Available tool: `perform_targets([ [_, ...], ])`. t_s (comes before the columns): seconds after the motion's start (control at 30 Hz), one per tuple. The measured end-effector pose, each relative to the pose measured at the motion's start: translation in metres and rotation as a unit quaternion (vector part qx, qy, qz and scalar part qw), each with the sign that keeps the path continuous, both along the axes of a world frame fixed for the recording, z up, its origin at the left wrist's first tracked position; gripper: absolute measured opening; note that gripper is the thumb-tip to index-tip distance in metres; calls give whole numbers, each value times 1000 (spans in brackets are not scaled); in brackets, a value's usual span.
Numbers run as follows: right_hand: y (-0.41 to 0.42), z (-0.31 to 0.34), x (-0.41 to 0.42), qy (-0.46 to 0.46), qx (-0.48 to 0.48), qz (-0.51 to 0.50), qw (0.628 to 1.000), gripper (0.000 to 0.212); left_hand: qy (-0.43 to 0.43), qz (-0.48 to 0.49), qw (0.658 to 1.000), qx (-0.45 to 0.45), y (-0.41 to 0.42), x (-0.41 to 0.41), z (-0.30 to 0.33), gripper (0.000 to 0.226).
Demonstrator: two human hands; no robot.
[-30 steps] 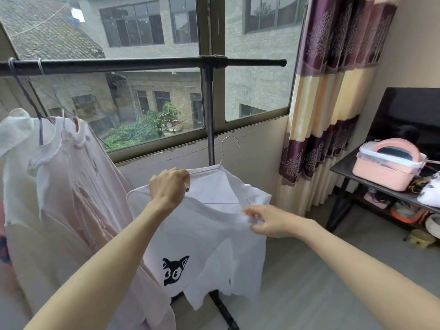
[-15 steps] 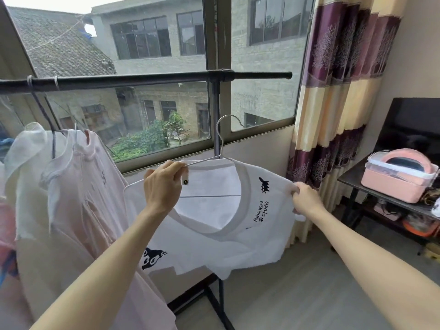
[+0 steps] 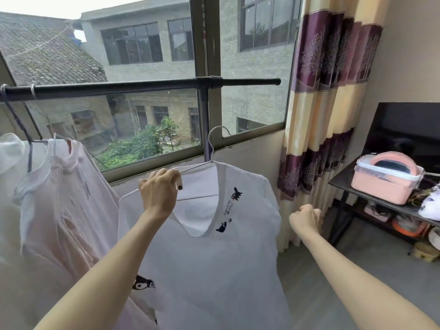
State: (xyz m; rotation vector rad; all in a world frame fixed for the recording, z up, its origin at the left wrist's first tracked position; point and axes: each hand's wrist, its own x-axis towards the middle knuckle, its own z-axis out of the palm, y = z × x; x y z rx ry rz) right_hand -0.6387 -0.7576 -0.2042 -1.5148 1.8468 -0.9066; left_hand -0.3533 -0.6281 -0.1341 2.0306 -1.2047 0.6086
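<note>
Since the earlier frame, the right hand (image 3: 306,216) has come off the sleeve of the white cotton T-shirt (image 3: 214,270), and the shirt now hangs straight down instead of being stretched sideways.

Seen from the head camera, the left hand (image 3: 160,192) has its fingers curled round the left shoulder of the thin white wire hanger (image 3: 210,151) and clamps it together with the shirt's collar edge. The hanger's hook stands free below the black metal clothes rail (image 3: 142,86), not on it. The right hand is closed into a loose fist with nothing in it, just beside the shirt's right edge and apart from it.

The T-shirt sits on the hanger with its neckline sagging open. Small dark prints of cat-like figures and a line of small lettering run beside the neckline, and a larger black animal print shows low on the left. To its left, a pale pink shirt (image 3: 66,210) hangs from the rail, touching the T-shirt's side. A purple-and-cream striped curtain (image 3: 333,91) hangs to the right.
</note>
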Motion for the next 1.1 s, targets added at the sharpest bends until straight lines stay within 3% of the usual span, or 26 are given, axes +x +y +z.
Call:
perform_targets([
  [0.07,4,-2,3,-12,-7,20,1000,40,59,-34,997,-21,-4,-3,2,22],
  [0.2,4,18,23,0,-157,107,982,43,79,-105,991,-31,-8,-11,5,19],
  [0.33,14,45,46,106,-319,157,929,41,90,-135,987,-13,-12,-19,15,17],
  [0.43,27,70,64,111,-408,205,883,47,83,-186,979,-14,-13,-24,18,15],
  [0.5,32,86,73,104,-397,262,873,43,74,-219,973,-13,-14,-27,19,19],
  [0.63,38,108,80,102,-305,301,898,27,60,-221,973,-27,-15,-31,15,18],
  [0.7,42,108,82,88,-299,286,906,24,63,-167,984,-23,-15,-34,9,10],
  [0.83,40,107,76,-8,-252,207,945,20,112,-11,994,-14,-9,-36,-3,36],
  [0.9,34,107,67,-46,-225,175,958,19,159,21,987,9,-5,-29,-10,33],
  [1.0,26,105,56,-63,-193,144,968,18,208,-27,977,25,-5,-17,-17,18],
  [1.1,23,101,53,-56,-182,132,973,17,238,-100,966,11,-5,-27,-18,17],
])
